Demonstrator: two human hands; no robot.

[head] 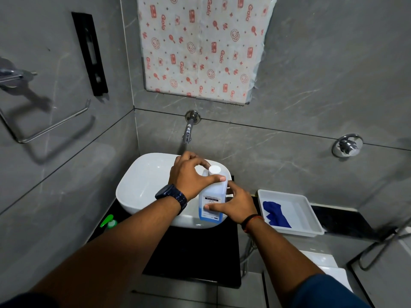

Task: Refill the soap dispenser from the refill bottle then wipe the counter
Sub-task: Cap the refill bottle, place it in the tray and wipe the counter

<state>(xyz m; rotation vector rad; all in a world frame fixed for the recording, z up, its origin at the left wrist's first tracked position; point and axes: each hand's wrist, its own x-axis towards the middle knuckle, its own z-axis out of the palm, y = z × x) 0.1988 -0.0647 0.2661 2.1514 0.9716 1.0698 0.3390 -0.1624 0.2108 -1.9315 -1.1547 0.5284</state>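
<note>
refill bottle [212,197] stands upright over the right rim of the white basin [142,185], its long axis vertical and its white cap [214,169] pointing up; the printed label faces the camera and blue liquid shows in its lower part. the left hand [191,175] curls around the bottle's neck and shoulder just under the cap, thumb across the front. the right hand [239,204] grips the lower body from the right, thumb pressed on the label. the soap dispenser [109,221], with a green pump, sits at the basin's front-left on the black bench [200,252]. right of the basin, a white tray [309,215] holds a blue cloth [275,213]. a wall tap [189,130] juts out above the basin from grey marbled tiles, with patterned paper [200,47] covering a panel higher up.
</note>
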